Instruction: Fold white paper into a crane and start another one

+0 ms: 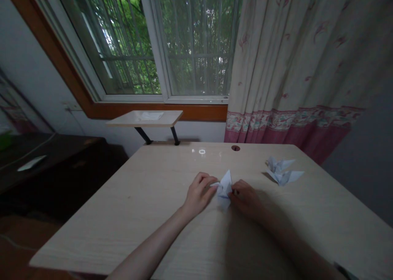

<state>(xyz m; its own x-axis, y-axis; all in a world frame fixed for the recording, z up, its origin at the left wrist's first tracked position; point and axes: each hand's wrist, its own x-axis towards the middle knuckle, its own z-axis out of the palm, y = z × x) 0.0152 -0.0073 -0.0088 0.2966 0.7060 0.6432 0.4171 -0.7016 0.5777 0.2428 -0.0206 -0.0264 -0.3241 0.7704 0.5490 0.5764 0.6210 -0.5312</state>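
Note:
A white folded paper crane (225, 186) is held between my two hands just above the middle of the desk. My left hand (200, 192) pinches its left end between thumb and fingers. On the other side, my right hand (245, 197) has its fingers closed on the crane's right edge. One wing points up and another part hangs down toward me, slightly blurred. To the right lie folded paper cranes (283, 174) close together, their wings spread.
The pale wooden desk (159, 214) has a small raised shelf (123, 119) at its back left, with white paper (151, 116) on it. A round cable hole (235, 148) sits near the back edge. Behind are a barred window and a curtain (276, 67); a dark table (70, 155) stands left.

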